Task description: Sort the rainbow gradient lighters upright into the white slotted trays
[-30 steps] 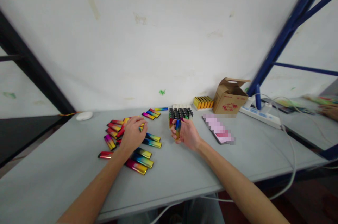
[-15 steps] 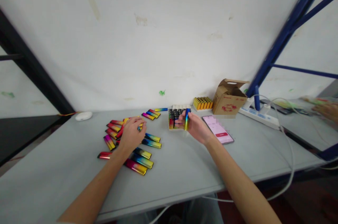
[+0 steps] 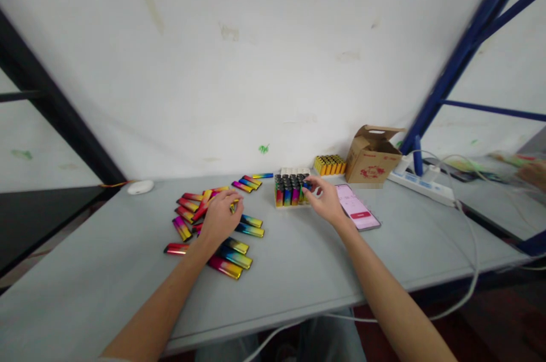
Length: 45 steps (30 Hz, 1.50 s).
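My right hand (image 3: 327, 201) pinches a blue lighter (image 3: 306, 185) at the front right corner of a tray of upright lighters (image 3: 286, 196). These have black tops and shiny bodies in red, blue, green and purple. On the left, my left hand (image 3: 222, 213) is closed over a loose pile of lighters (image 3: 232, 256) with red-yellow and blue-yellow bodies. A bit of yellow shows by its fingertips, but what it holds is hidden. Behind the pile lie a few more lighters (image 3: 246, 182) and a single blue-yellow lighter (image 3: 263, 175).
A white tray (image 3: 294, 171) stands behind the filled one. To its right are a block of yellow lighters (image 3: 330, 165) and an open cardboard box (image 3: 370, 163). A phone (image 3: 358, 211), a power strip (image 3: 422, 185) with cables and a white case (image 3: 140, 186) also lie on the table.
My right hand has brought the lighter from in front of the tray into its front right corner. My left hand stays over the pile; the view has shifted slightly.
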{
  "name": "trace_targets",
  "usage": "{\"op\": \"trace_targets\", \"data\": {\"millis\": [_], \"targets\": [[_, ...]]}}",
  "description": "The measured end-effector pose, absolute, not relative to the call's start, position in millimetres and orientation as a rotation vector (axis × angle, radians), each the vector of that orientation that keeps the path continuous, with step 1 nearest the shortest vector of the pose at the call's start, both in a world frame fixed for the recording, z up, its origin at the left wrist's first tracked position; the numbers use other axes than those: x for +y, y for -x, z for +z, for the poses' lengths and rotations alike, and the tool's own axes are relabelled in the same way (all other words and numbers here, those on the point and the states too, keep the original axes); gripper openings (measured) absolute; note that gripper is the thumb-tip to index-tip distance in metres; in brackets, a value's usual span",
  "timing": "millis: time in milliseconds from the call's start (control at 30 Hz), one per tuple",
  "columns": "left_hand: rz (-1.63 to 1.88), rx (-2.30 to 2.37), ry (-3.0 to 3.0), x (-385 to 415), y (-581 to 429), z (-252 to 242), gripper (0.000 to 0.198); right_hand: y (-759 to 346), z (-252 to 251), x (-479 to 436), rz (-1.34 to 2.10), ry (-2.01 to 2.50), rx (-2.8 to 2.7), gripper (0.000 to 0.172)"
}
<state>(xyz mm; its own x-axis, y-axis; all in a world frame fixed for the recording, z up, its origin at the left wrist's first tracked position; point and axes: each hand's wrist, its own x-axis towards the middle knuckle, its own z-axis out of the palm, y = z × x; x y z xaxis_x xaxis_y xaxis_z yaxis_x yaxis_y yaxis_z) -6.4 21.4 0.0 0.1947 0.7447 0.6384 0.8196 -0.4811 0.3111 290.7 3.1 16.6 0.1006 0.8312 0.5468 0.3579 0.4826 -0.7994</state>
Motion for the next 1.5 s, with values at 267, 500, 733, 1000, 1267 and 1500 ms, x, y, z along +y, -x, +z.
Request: {"op": "trace_targets", "data": {"millis": [267,500,733,1000,1267,1500], "targets": [[-1.177,-1.520,2.355,19.7,4.0,1.9,0.025,-300.2,9.1,-2.7,0.451,1.140,-1.612,0.031],[-1.166,-1.532,2.353,21.4,6.2,-0.1,0.026,-300.8,0.5,-2.1,0.385,1.171,-1.605,0.026],[-1.187,-1.511,2.358,22.2,6.3,-0.2,0.027,-302.6,0.2,-3.4,0.214,1.228,-1.683,0.028],[-1.209,-1.541,2.356,23.5,11.5,2.9,0.028,-300.4,-3.2,-4.4,0.141,1.233,-1.712,0.030],[-1.194,-1.611,2.405,23.6,24.5,19.6,0.034,-299.1,-3.8,-2.1,0.245,1.263,-1.620,0.031],[-1.188,-1.638,2.385,23.2,24.9,20.1,0.036,-302.6,-1.4,-2.6,0.068,1.281,-1.675,0.030]]}}
